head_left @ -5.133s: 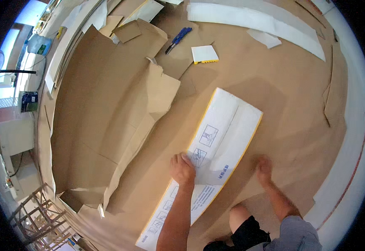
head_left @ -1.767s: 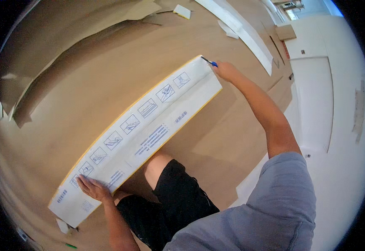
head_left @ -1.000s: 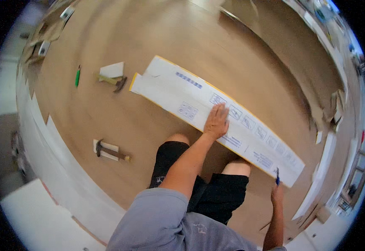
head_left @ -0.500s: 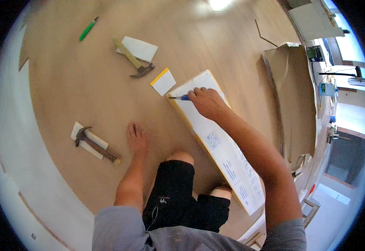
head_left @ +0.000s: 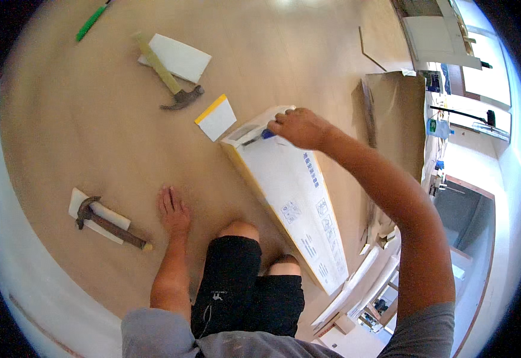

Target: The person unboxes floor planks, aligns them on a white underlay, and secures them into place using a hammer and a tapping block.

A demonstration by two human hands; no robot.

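My right hand [head_left: 293, 125] is closed on a blue-handled cutting tool [head_left: 267, 133] at the far end of a long white package [head_left: 287, 185] with yellow edges; the end shows a slit or raised flap, partly under my fingers. My left hand [head_left: 174, 212] lies open with fingers spread on the brown floor covering [head_left: 129, 149], left of my knees. A small white piece with a yellow strip [head_left: 219, 122] lies just beyond the package end.
A wooden-handled hammer [head_left: 166, 74] lies across a white offcut [head_left: 192, 59]; another hammer [head_left: 114, 224] rests on white strips at left. A green-handled tool [head_left: 90, 24] is at top left. A large cardboard sheet [head_left: 401, 119] and cluttered furniture [head_left: 433, 42] line the right.
Since half a second ago my right hand has shifted slightly along the package's far end, where the surface now looks lifted. Earlier it worked at the opposite end and my left hand pressed on the package.
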